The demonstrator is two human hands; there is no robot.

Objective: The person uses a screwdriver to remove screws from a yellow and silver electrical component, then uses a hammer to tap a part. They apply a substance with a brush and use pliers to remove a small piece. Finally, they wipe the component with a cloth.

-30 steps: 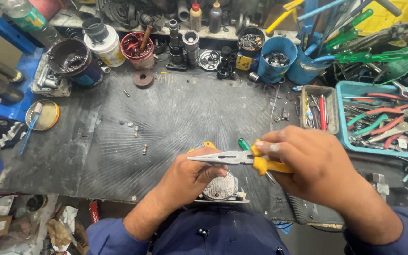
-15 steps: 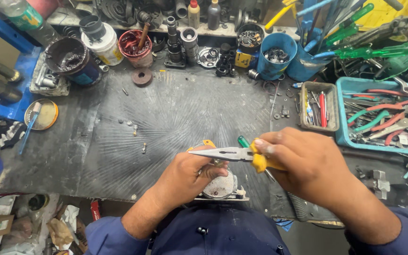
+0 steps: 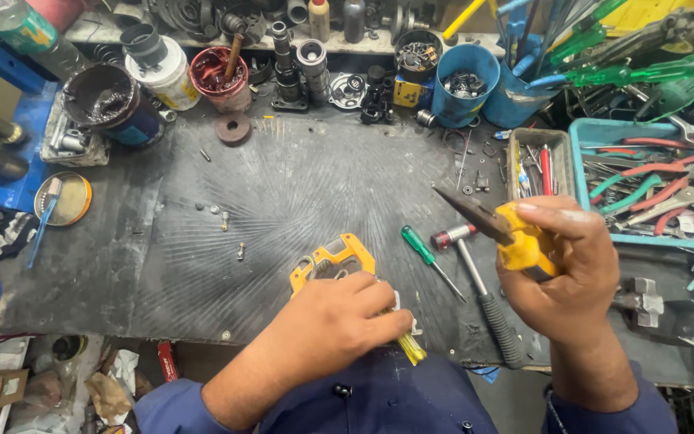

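The right hand (image 3: 560,269) gripped yellow-handled pliers (image 3: 501,229), fingers clamped on the handles, just right of the hammer (image 3: 479,293). The left hand (image 3: 331,325) lay left of the hammer, fingers closed over a yellow tool body (image 3: 332,259). A green screwdriver (image 3: 426,255) lay just left of the hammer.

This is a repair workshop, the kind given over to mechanical work. A grimy, scratched black workbench (image 3: 299,185) carries loose screws, a hammer (image 3: 479,281) and a green-handled screwdriver (image 3: 431,259). Along its back stand blue tubs (image 3: 463,84) of nuts and washers, a red grease pot (image 3: 220,79) and metal machine parts. A teal tray (image 3: 644,181) at the side is heaped with red-handled pliers and spanners.
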